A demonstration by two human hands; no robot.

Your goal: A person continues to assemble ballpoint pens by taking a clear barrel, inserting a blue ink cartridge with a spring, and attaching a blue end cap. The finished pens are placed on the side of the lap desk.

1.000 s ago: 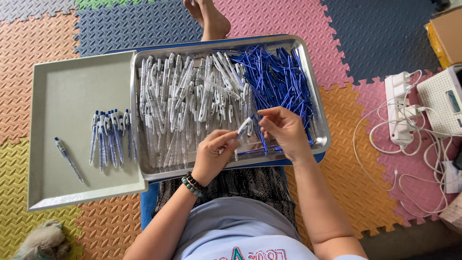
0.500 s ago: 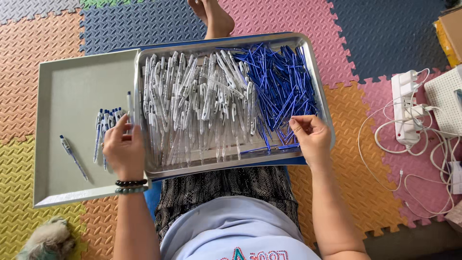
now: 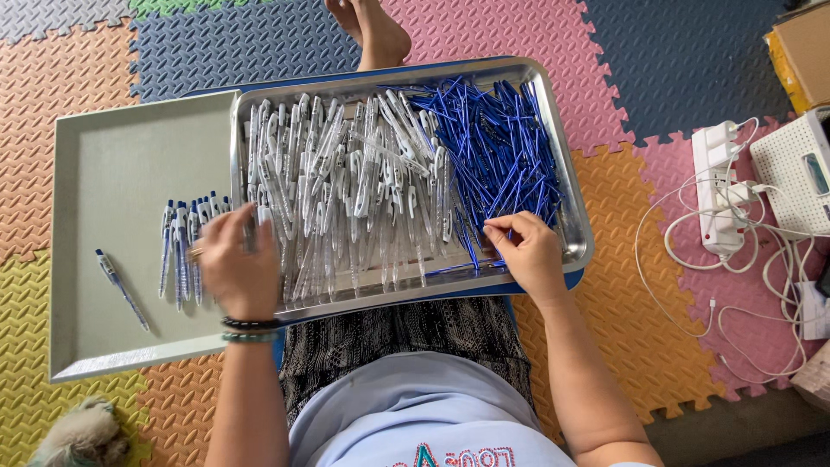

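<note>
A metal tray (image 3: 577, 235) rests on my lap, holding several clear pen barrels (image 3: 346, 182) on its left and a heap of blue refills (image 3: 506, 147) on its right. My right hand (image 3: 526, 255) sits at the tray's front right and pinches a blue refill (image 3: 474, 251) at the edge of the heap. My left hand (image 3: 232, 266) is blurred over the tray's left rim, its fingertips among the leftmost barrels. Its grip is hidden behind the back of the hand. Just left of it, several assembled pens (image 3: 177, 246) lie on a grey tray (image 3: 121, 156).
A single pen (image 3: 121, 290) lies apart on the grey tray. A white power strip (image 3: 716, 186) with cables, a white device (image 3: 800, 169) and a cardboard box (image 3: 800, 43) are on the right. A furry animal (image 3: 78, 437) lies at the bottom left, and a bare foot (image 3: 372, 30) is beyond the trays.
My left hand went to the assembled pens on the grey tray, then came back right to the barrels. My right hand moved from the tray's front centre to the refills.
</note>
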